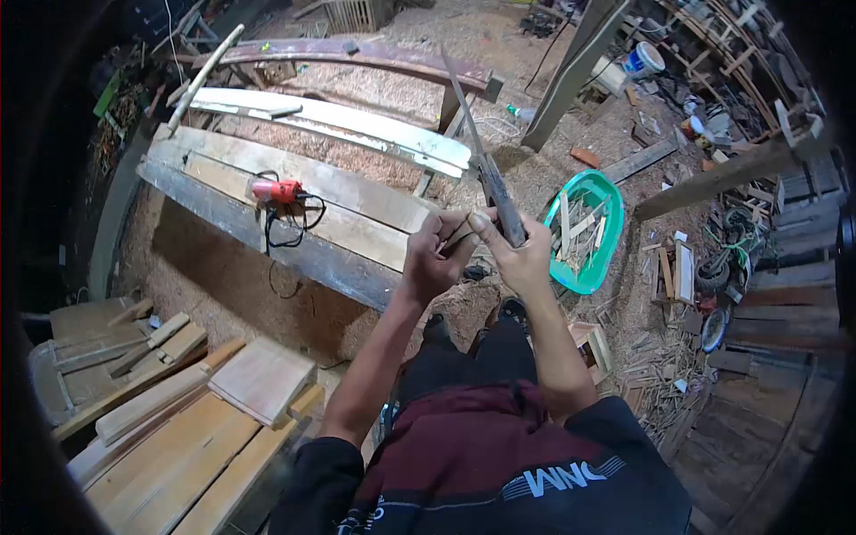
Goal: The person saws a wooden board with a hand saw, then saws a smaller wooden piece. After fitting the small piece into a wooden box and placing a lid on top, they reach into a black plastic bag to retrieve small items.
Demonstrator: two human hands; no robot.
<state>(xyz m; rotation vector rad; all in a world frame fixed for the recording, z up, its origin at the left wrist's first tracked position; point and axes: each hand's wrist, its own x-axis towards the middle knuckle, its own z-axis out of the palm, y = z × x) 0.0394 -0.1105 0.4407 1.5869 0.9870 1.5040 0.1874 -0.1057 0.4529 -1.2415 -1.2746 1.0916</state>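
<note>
My right hand (524,256) is closed around the thick, dark lower part of a long, narrow tool (499,192). Its thin, blade-like end points up and away from me. Close beside it, my left hand (437,254) has its fingers curled into a pinch, near my right thumb. What sits in that pinch, if anything, I cannot tell. Both hands are held in front of my body, above my feet. Beyond my left hand is a bench of long planks (348,192), with a red power tool (278,191) and its dark cord lying on it.
A green tub (613,201) with wood scraps stands to the right. Behind the bench lie a white board (357,129) and a reddish beam (374,61). Stacked planks (178,446) fill the lower left. A wooden post (571,80) rises at back right. Shavings cover the floor.
</note>
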